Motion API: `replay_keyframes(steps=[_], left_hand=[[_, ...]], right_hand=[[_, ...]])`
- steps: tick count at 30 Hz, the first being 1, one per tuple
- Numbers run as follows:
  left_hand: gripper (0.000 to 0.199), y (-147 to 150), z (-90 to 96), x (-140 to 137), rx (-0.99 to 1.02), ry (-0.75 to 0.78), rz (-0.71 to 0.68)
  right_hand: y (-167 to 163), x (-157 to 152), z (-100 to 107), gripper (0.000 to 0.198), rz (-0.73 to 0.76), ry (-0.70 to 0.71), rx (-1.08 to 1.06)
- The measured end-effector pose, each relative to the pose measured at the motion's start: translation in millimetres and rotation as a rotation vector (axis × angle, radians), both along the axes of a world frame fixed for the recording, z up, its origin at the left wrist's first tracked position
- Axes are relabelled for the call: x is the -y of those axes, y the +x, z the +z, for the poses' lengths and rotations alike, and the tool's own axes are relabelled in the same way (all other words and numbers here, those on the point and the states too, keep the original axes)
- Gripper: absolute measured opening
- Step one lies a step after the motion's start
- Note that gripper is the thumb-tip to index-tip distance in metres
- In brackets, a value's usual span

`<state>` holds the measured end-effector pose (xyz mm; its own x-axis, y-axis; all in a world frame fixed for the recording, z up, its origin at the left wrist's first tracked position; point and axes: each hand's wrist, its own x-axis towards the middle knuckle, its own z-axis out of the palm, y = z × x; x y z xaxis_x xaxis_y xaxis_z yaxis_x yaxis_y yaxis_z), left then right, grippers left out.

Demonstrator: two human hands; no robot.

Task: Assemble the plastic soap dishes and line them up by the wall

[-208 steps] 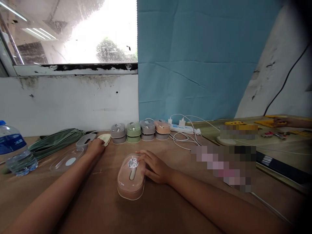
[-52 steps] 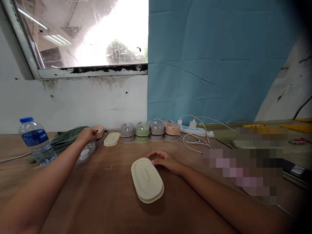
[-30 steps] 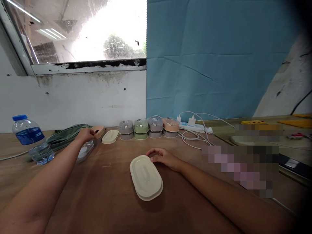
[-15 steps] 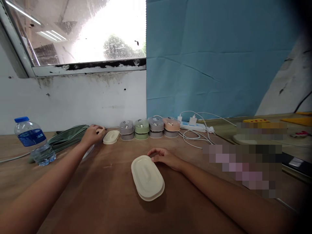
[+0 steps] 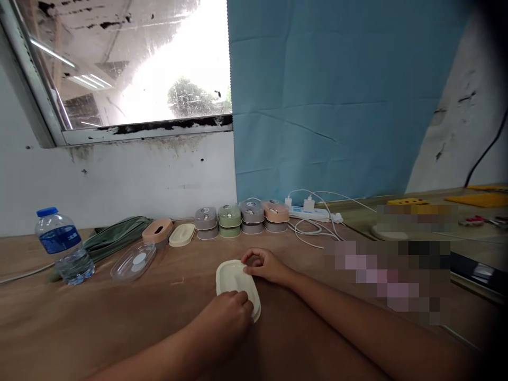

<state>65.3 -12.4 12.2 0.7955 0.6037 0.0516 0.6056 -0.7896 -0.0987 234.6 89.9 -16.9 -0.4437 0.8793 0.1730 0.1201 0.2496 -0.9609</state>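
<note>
Two bare hands on a cream plastic piece, desk's back edge lined with boxes

In the head view, the cream piece (image 5: 234,276) is a matte, long oval with rounded ends and a raised rim, lying lengthwise toward the wearer on the brown, smooth-topped desk (image 5: 159,323), well forward of its back edge. Toward the back edge stands a row of glossy two-tier boxes (image 5: 241,217) with rounded corners: grey, green, grey, and peach over grey. Left of the row lie a second cream piece (image 5: 182,235), a peach ring (image 5: 153,233) with a dark slot, seated on a grey base, and, closer to the front, a clear, shallow cover (image 5: 130,264) bearing a white disc. A soft green cloth bag (image 5: 113,242) and a clear plastic bottle (image 5: 61,244) with a blue cap take up the desk's back left corner area.

The left forearm reaches in low from the front edge, its hand (image 5: 230,313) turned knuckles up over the near end of the cream piece. The right forearm slants in from the front right, its hand (image 5: 268,267) resting sideways at the far right end.

The left fingers are bent close together; their tips are hidden, so I cannot tell whether they pinch the rim. The right fingers curl with a gap from the thumb, tips touching the far rim, though how firmly is unclear.
</note>
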Motion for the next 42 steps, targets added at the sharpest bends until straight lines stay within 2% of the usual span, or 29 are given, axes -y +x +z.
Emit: replay_keyframes(steps=[3,7,10,12,15,18,22,28,37,39,42], left_hand=[[0.02,-19.3,10.4,5.9,-0.115,0.057,0.044],[0.021,-55.1,44.1,6.6,-0.125,0.017,0.267],[0.024,-84.9,61.9,-16.9,-0.117,0.069,0.337],[0.024,-104.6,64.8,-44.6,-0.14,0.133,0.368],[0.026,-130.8,59.8,-92.9,-0.13,0.202,0.456],[0.025,-147.1,52.5,-134.6,-0.105,0.203,0.527],[0.024,-149.9,47.4,-165.7,-0.085,0.175,0.551],[0.023,-141.7,42.3,-174.1,-0.064,0.096,0.553],[0.018,-155.8,25.9,-177.8,0.04,0.021,0.568],[0.023,-152.2,24.1,-176.8,0.112,0.063,0.607],[0.045,-134.8,25.1,-176.4,0.271,0.161,0.664]], right_hand=[[-1.7,0.6,0.3,0.036,0.022,-0.012,-0.003],[-1.4,-0.3,-0.8,0.037,0.043,-0.042,-0.009],[-0.6,-1.2,-1.6,0.037,0.048,-0.054,-0.006],[-0.4,-1.4,-1.9,0.036,0.053,-0.057,0.002],[-0.9,-0.8,-1.7,0.035,0.059,-0.064,0.015],[-1.1,-0.4,-1.4,0.035,0.059,-0.073,0.019],[-0.4,-0.8,-1.3,0.033,0.054,-0.083,0.018],[0.1,-1.2,-1.4,0.032,0.066,-0.111,0.011],[-1.1,-1.3,-0.3,0.031,0.079,-0.124,-0.014],[-1.2,-0.4,0.7,0.03,0.081,-0.123,-0.016],[-1.2,0.4,1.1,0.03,0.083,-0.121,-0.019]])
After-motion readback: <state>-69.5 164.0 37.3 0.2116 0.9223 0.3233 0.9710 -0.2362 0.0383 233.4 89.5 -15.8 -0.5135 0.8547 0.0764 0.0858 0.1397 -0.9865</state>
